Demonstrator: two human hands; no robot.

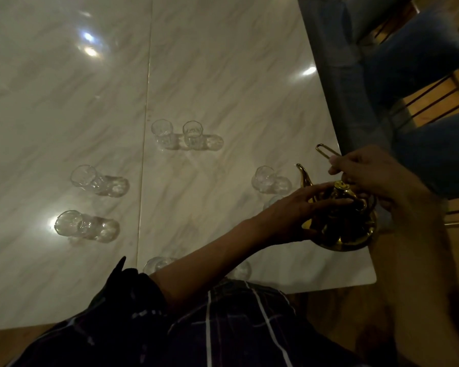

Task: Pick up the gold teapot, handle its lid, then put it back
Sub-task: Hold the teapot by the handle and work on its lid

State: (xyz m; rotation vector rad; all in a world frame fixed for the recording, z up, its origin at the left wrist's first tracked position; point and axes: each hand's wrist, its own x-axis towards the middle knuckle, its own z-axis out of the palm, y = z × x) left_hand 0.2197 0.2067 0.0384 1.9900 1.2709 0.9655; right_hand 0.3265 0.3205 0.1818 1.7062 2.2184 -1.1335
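The gold teapot (341, 229) sits low at the near right corner of the tabletop (196, 75), its rounded belly over or just past the edge; whether it rests on the marble or hangs free from the hand above I cannot tell. The right hand (376, 178) makes its grip at the thin wire handle (326, 151), fingers curled and pinching it, which would carry the weight from above and leave the top of the pot free. Just below that grip the left hand (297, 207) comes in from the side, its fingers laid across the lid (341, 190), whose small knob shows between the two hands; the fingers look fairly straight, pressing rather than wrapped, likely to steady the lid so it does not slip while the pot tilts or moves. The curved spout (304, 176) points away from both grips toward the glasses. Nearest, just beyond the left fingers, stands a small clear glass (265, 178); farther out a pair of glasses (178, 133) stand side by side, and two more glasses (90, 200) sit well off to the left. They are spread wide enough that the pot could go down without knocking one. Beyond the table's far edge stand blue chairs (421, 62).
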